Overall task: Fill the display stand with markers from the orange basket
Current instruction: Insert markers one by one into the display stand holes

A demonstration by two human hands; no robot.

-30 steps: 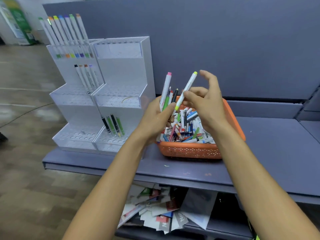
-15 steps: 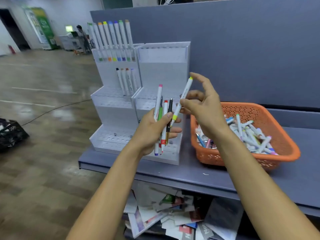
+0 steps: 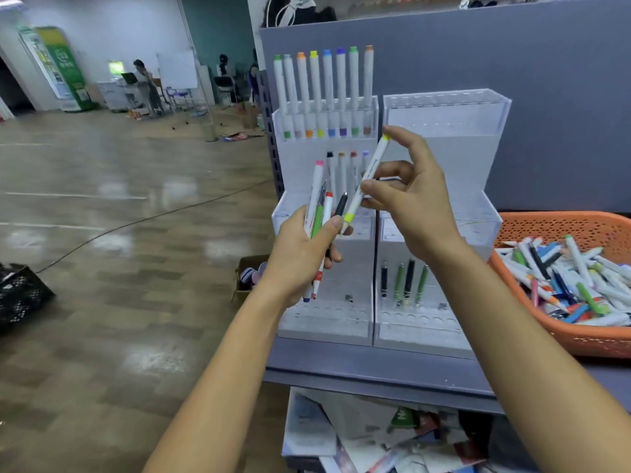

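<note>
The white tiered display stand point(image 3: 444, 158) sits on the grey shelf, several markers upright in its top left row, a few in the left middle tier and several pens in the lower right tier. My left hand point(image 3: 300, 257) grips a bunch of markers and pens point(image 3: 319, 213) in front of the stand. My right hand point(image 3: 409, 199) pinches a white marker with yellow caps point(image 3: 370, 175), held slanted beside that bunch. The orange basket point(image 3: 553, 227) full of markers stands to the right of the stand.
A grey back panel point(image 3: 546, 80) rises behind the stand. The grey shelf edge point(image 3: 358, 373) runs below it, with papers point(image 3: 375, 438) piled underneath. A small cardboard box point(image 3: 247, 274) and a black crate point(image 3: 20, 291) sit on the floor at left. People stand far back.
The view has swung left, so the stand now sits centred and the basket has slid to the right edge. Both hands keep their markers and have risen slightly in front of the stand.
</note>
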